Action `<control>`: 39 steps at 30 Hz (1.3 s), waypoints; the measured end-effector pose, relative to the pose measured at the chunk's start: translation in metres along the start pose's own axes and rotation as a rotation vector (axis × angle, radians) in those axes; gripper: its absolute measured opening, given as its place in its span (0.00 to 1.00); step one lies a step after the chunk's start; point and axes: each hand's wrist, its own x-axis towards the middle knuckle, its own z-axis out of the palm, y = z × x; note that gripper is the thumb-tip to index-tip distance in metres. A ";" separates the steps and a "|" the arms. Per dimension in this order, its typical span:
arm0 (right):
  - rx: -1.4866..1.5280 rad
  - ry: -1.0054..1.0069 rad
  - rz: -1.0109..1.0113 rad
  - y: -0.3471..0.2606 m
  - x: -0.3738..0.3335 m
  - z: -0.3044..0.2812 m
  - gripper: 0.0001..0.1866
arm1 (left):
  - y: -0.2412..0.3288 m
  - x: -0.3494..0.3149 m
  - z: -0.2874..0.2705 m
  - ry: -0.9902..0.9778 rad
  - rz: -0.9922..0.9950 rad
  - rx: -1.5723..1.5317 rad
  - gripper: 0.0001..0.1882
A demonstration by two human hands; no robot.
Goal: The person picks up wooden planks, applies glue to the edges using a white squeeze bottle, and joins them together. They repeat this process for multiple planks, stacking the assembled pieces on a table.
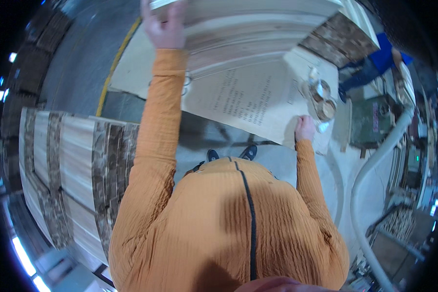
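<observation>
My left hand [166, 28] reaches far forward, its fingers closed around the left end of a pale wooden board [258, 14] at the top of the view; the fingertips are partly cut off there. More pale boards lie beneath it. Closer to me, a printed cardboard sheet [204, 100] covers the work surface. On its near right edge rests my right hand [305, 128], fingers curled in; whatever they may hold is hidden. Beside that hand stand round open tins [324, 110] and a small white object [322, 127].
A block with brown patterned faces [339, 40] sits at the far right. Behind it is a person in blue [383, 56]. Stacked boards [75, 160] stand at my left. A thick pale hose [357, 194] curves down the right, near a green box [374, 119].
</observation>
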 end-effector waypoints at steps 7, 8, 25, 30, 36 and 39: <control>0.345 0.109 -0.063 -0.038 0.059 -0.035 0.08 | 0.040 -0.012 -0.002 -0.009 -0.084 -0.175 0.44; 0.451 0.170 -0.176 -0.063 0.090 -0.053 0.08 | 0.034 -0.013 -0.007 -0.002 0.034 0.045 0.48; 0.438 0.151 -0.863 -0.400 0.336 -0.132 0.16 | 0.016 -0.019 -0.029 -0.124 -0.222 0.150 0.41; 0.280 0.031 -0.827 -0.399 0.350 -0.125 0.17 | -0.034 -0.094 -0.093 -0.202 -0.466 0.259 0.21; 0.456 -0.264 -0.561 -0.421 0.335 -0.131 0.17 | -0.167 -0.123 -0.252 0.178 -0.866 0.757 0.15; 0.486 -0.266 -0.565 -0.420 0.335 -0.133 0.17 | -0.205 -0.109 -0.308 0.122 -0.779 1.029 0.16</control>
